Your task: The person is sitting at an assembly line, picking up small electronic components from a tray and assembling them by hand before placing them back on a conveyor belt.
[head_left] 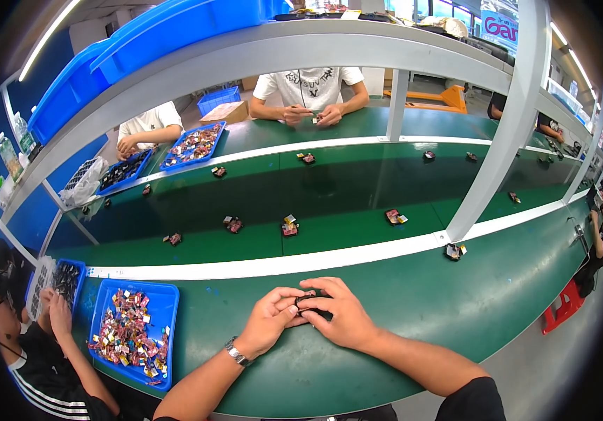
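Forearms, two of them, enter from the lower edge, with one metal watch on the left wrist. Both hands meet over the near green bench around one small black piece, mostly hidden by fingers. The left hand is half curled, pinching the piece between thumb and fingers. The right hand arches from its other side, fingers bent and partly spread, fingertips on it.

To the left sits one blue tray heaped with small pink, yellow and white parts, too many to count. Beyond it, a neighbouring person's hands work by a second blue tray of black parts. One black assembly lies on the bench's far side, beside the foot of a white post.

Past the white rail, five assemblies lie spread along the nearer part of the green belt. Five more show clearly farther across; others toward the ends are too small to count.

On the far side, two people sit behind two more blue trays.
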